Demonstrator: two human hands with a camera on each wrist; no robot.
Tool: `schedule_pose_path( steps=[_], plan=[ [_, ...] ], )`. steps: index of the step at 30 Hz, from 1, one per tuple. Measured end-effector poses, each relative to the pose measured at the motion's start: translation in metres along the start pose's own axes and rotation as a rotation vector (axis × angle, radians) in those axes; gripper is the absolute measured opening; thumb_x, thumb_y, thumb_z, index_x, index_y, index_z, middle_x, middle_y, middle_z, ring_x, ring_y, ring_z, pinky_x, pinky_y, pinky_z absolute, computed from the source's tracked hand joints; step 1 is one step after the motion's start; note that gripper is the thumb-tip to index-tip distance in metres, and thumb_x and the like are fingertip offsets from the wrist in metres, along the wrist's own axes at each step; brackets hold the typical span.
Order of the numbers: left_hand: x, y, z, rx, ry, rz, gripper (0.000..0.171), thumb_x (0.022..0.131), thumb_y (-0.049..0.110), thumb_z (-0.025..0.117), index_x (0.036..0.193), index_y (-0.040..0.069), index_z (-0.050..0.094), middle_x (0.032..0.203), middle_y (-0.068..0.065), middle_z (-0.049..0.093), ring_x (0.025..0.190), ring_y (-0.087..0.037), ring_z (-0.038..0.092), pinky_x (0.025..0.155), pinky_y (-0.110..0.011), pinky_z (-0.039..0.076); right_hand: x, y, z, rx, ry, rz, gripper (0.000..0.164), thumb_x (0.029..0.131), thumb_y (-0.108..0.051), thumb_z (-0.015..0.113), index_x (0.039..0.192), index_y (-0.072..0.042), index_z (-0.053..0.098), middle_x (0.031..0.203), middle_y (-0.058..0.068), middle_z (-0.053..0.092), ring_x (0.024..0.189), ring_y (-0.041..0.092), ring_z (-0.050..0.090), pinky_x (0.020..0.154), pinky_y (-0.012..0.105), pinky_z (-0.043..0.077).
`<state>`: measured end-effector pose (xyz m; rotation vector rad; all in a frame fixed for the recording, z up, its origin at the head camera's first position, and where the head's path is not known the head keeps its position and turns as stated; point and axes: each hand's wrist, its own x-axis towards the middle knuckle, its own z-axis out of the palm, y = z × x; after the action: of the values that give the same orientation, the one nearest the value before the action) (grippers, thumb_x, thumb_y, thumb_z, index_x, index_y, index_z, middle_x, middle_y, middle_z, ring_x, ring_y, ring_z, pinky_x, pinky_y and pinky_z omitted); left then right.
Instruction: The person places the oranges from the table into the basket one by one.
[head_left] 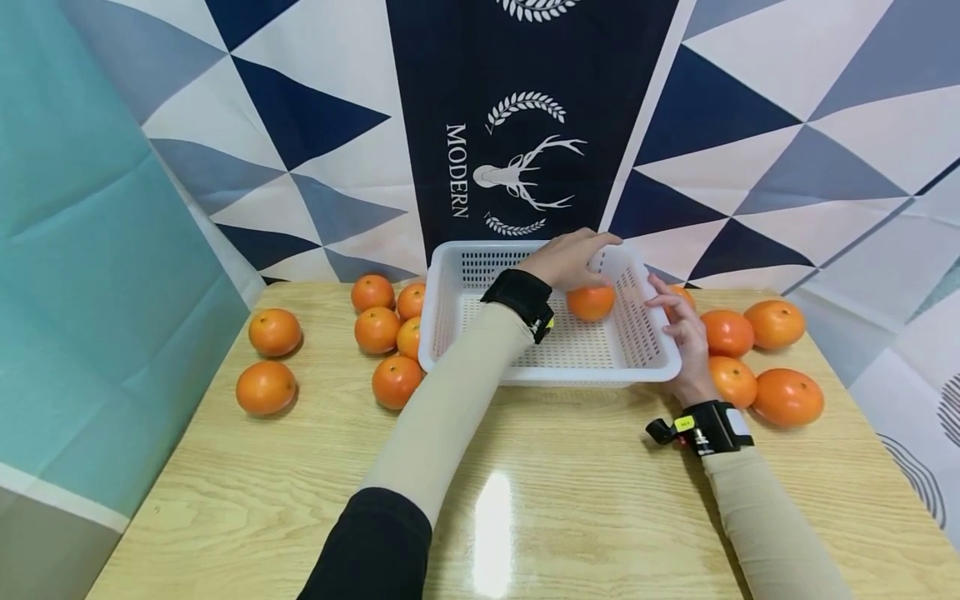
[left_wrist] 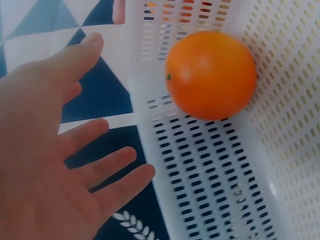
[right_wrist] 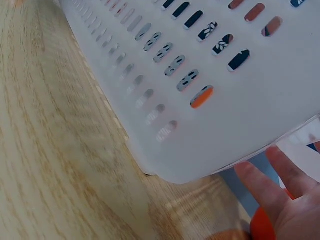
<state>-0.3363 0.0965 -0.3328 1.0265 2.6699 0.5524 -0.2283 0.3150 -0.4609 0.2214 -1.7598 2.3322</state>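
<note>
A white perforated plastic basket point(head_left: 555, 376) stands at the back of the wooden table. One orange point(head_left: 590, 303) lies inside it, towards the right end. My left hand point(head_left: 572, 260) reaches over the basket's back rim beside this orange. In the left wrist view, the left hand point(left_wrist: 55, 155) has its fingers spread, apart from the orange point(left_wrist: 212, 75), with nothing in its grasp. At the basket's right end, my right hand point(head_left: 688, 354) touches the rim from outside. The right wrist view shows extended fingers point(right_wrist: 262, 187) against the basket's edge.
Several loose oranges point(head_left: 377, 330) lie left of the basket, with two more oranges point(head_left: 266, 387) farther left. Several others point(head_left: 787, 397) sit to the right, close by the right hand. A patterned cloth point(head_left: 322, 108) hangs behind the table point(head_left: 585, 483).
</note>
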Motion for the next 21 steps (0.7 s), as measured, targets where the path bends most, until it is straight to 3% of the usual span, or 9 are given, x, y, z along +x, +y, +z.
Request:
schedule_pose_path(
  steps=[7,14,21],
  plan=[
    [-0.015,-0.001,-0.016,0.030,0.003,0.036,0.066,0.111,0.043,0.069,0.172,0.028,0.046,0.174,-0.006,0.051,0.149,-0.020,0.055,0.132,-0.041,0.045,0.001,-0.001,0.003,0.006,0.002,0.002,0.060,0.089,0.001,0.024,0.110,-0.025,0.075,0.184,0.005,0.035,0.173,0.029,0.026,0.119,0.026,0.039],
    [-0.033,-0.005,-0.029,-0.004,-0.009,0.103,0.062,0.114,0.042,0.065,0.170,0.024,0.048,0.175,-0.010,0.050,0.156,-0.023,0.053,0.134,-0.043,0.044,0.001,-0.001,0.003,0.011,0.004,0.002,0.061,0.088,0.001,0.024,0.110,-0.024,0.075,0.183,0.002,0.038,0.173,0.029,0.026,0.119,0.026,0.041],
    [-0.053,-0.005,-0.043,0.065,0.018,0.134,0.057,0.115,0.045,0.061,0.167,0.022,0.053,0.174,-0.005,0.054,0.160,-0.021,0.050,0.136,-0.041,0.040,0.000,-0.002,0.001,0.005,0.005,0.000,0.061,0.089,0.001,0.025,0.109,-0.025,0.075,0.185,0.007,0.034,0.173,0.028,0.026,0.121,0.025,0.040]
  ],
)
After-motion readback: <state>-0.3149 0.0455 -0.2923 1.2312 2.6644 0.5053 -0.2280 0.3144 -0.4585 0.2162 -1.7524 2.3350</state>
